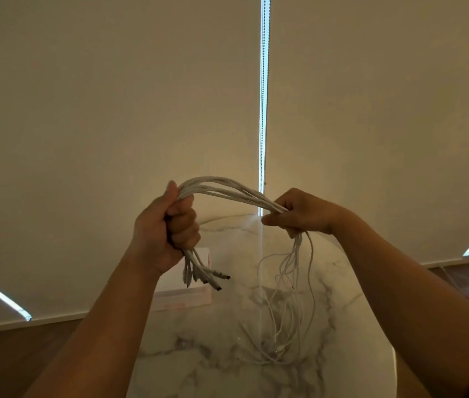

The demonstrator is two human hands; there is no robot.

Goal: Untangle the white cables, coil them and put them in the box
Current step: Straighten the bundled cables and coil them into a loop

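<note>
I hold a bundle of several white cables (227, 189) in the air above a round marble table (227, 354). My left hand (167, 225) grips the bundle in a fist, and the plug ends (207, 275) stick out below it. The cables arch over to my right hand (299, 212), which pinches them between thumb and fingers. From there the loose ends (288, 297) hang down and trail onto the tabletop. A pale pink box (187, 294) lies on the table below my left hand, partly hidden by my wrist and the plugs.
Beige roller blinds (112, 110) fill the background, with a bright gap and bead chain (263, 110) between them. Dark wooden floor (12, 357) shows on both sides of the table. A thin cord (457, 285) runs across the floor at the right.
</note>
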